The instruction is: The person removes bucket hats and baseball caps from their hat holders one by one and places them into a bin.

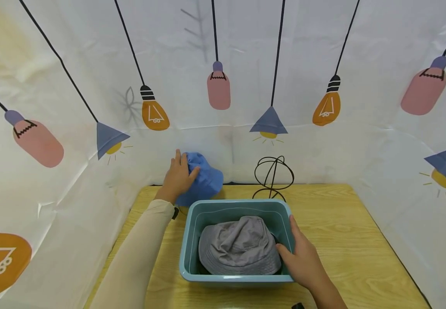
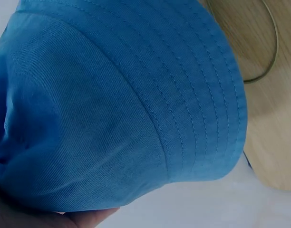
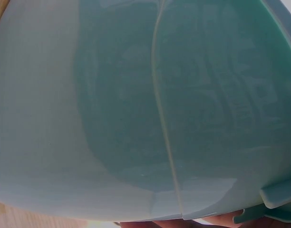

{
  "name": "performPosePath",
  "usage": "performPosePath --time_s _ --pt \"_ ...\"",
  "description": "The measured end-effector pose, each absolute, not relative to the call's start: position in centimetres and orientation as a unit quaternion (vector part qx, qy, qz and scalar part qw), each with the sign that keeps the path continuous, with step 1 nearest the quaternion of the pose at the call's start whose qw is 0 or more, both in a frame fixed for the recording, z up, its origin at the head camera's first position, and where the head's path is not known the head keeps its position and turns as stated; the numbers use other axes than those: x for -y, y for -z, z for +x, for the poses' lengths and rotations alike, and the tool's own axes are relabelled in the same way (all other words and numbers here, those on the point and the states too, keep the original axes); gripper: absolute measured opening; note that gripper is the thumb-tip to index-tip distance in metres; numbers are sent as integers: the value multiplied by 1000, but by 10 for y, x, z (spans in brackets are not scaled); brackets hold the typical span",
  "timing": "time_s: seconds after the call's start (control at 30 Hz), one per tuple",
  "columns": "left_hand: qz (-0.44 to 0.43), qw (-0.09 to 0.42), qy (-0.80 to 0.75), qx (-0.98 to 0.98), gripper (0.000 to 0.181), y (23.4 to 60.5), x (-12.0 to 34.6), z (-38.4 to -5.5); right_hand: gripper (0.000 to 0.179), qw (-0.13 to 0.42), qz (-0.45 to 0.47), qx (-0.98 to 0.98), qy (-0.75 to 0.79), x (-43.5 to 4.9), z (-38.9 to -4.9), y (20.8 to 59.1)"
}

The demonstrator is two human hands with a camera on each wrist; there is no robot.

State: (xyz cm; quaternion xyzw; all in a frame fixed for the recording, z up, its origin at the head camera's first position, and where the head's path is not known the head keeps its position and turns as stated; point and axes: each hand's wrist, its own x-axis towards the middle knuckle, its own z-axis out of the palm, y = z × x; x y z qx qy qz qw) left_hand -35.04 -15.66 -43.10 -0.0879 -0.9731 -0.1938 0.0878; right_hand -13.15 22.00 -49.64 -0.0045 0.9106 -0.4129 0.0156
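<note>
In the head view, a blue bucket hat [image 1: 206, 178] is at the back left of the table, against the wall sheet. My left hand [image 1: 178, 177] lies along its crown, fingers straight and spread, thumb out to the side. Its stitched brim [image 2: 202, 95] fills much of the left wrist view, and the crown is dented. My right hand [image 1: 304, 259] grips the right side of a teal plastic bin [image 1: 238, 278], thumb over the rim. A grey bucket hat [image 1: 242, 246] lies inside. The right wrist view shows the bin's outer wall [image 3: 121, 104] close up, with fingertips at the bottom edge.
A black wire stand [image 1: 273, 174] rises behind the bin on the wooden table [image 1: 335, 240]. Part of a wire ring [image 2: 274, 52] shows beside the blue hat's brim. White sheets printed with lamps [image 1: 219, 92] enclose the back and sides.
</note>
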Motion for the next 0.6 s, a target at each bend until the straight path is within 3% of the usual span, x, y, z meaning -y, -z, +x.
performPosePath --time_s 0.27,0.6 --pt "-92 76 212 970 84 431 156 -351 92 30 6 -910 413 -222 -132 498" --pt "-87 103 216 967 85 432 157 -351 91 22 2 -907 420 -219 -132 496"
